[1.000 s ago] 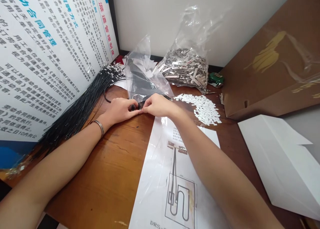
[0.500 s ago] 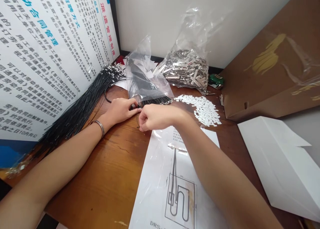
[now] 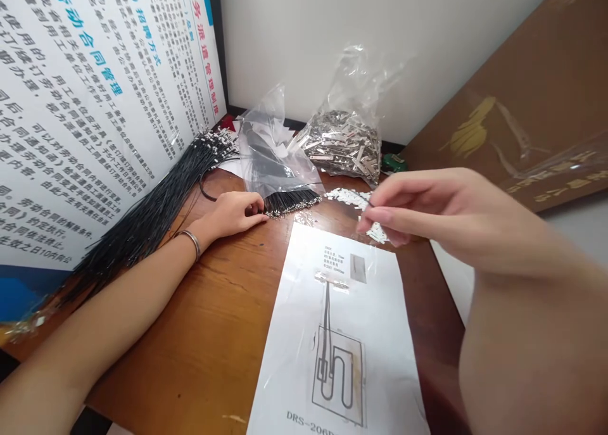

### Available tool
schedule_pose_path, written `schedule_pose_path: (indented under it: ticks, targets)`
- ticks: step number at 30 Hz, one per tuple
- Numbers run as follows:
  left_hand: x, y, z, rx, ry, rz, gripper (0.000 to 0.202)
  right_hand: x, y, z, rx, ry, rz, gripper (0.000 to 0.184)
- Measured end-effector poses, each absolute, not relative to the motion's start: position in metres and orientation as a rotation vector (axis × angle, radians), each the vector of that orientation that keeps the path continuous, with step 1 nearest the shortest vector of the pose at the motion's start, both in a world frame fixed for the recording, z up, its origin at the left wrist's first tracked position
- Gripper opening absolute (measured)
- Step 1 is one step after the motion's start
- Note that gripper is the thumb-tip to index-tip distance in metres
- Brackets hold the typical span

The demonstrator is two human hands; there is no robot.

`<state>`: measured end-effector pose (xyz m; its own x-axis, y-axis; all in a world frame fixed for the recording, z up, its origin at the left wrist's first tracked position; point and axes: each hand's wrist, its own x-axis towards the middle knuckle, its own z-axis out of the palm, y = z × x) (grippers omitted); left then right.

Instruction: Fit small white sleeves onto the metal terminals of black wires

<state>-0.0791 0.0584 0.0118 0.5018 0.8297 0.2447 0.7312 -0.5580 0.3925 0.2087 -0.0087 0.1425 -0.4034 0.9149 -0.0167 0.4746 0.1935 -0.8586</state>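
My left hand [image 3: 234, 211] lies on the wooden table [image 3: 223, 334] with a metal bangle on the wrist. Its fingers are curled on the near end of a bundle of thin black wires [image 3: 291, 202] that sticks out of a clear plastic bag [image 3: 278, 159]. My right hand [image 3: 427, 213] is raised close to the camera, above a pile of small white pieces [image 3: 349, 197]. Thumb and forefinger are pinched on the tip of a thin black wire [image 3: 369, 202]; the rest of that wire is hidden.
A printed sheet with a wire diagram [image 3: 339, 334] lies in front. A long sheaf of black wires [image 3: 152, 213] rests against a text poster [image 3: 80, 106] at left. Behind are a clear bag of metal clips [image 3: 344, 145], a green object [image 3: 392, 163] and a brown paper bag [image 3: 513, 125].
My right hand has left the bundle and risen to the right, toward the camera, with a thin wire pinched in it. My left hand has stayed on the bundle's end.
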Motion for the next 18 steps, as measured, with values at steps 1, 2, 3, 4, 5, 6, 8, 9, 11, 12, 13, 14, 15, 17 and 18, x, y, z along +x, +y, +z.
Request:
schedule_pose_path:
  ticks: [1,2,3,4,5,6,8,9,11,12,13,14,15,17,18]
  targets:
    - [-0.078,0.058,0.011,2.494,1.338,0.628,0.029,0.211,-0.013,0.141,-1.253,-1.869,1.109,0.017]
    - [-0.078,0.057,0.011,2.481,1.349,0.653,0.028,0.213,-0.017,0.14,-1.208,-1.769,1.087,0.016]
    - [-0.077,0.056,0.01,2.47,1.359,0.674,0.027,0.213,-0.021,0.138,-1.165,-1.677,1.076,0.016]
    - [-0.077,0.056,0.009,2.458,1.371,0.699,0.025,0.214,-0.024,0.137,-1.13,-1.606,1.076,0.016]
    - [-0.076,0.056,0.008,2.444,1.387,0.739,0.024,0.213,-0.026,0.136,-1.107,-1.563,1.085,0.016]
    - [-0.076,0.055,0.008,2.429,1.406,0.798,0.023,0.213,-0.027,0.135,-1.091,-1.55,1.102,0.017]
    - [-0.074,0.054,0.01,2.367,1.446,0.977,0.023,0.212,-0.029,0.135,-1.077,-1.586,1.133,0.015]
    - [-0.072,0.052,0.013,2.32,1.451,1.074,0.024,0.212,-0.029,0.136,-1.071,-1.617,1.144,0.012]
    - [-0.067,0.046,0.024,2.227,1.388,1.198,0.027,0.211,-0.03,0.139,-1.068,-1.675,1.149,0.006]
    - [-0.064,0.042,0.031,2.202,1.308,1.212,0.03,0.21,-0.031,0.141,-1.082,-1.704,1.138,0.004]
    - [-0.061,0.037,0.04,2.203,1.217,1.188,0.032,0.211,-0.032,0.143,-1.108,-1.732,1.113,0.004]
    - [-0.058,0.032,0.049,2.216,1.139,1.132,0.034,0.211,-0.032,0.144,-1.145,-1.753,1.077,0.006]
    - [-0.055,0.026,0.058,2.216,1.077,1.059,0.034,0.213,-0.033,0.146,-1.186,-1.761,1.026,0.009]
    - [-0.05,0.016,0.075,2.177,1.028,0.843,0.035,0.22,-0.034,0.147,-1.272,-1.747,0.896,0.012]
    - [-0.048,0.012,0.082,2.155,1.005,0.721,0.033,0.224,-0.034,0.147,-1.31,-1.731,0.834,0.012]
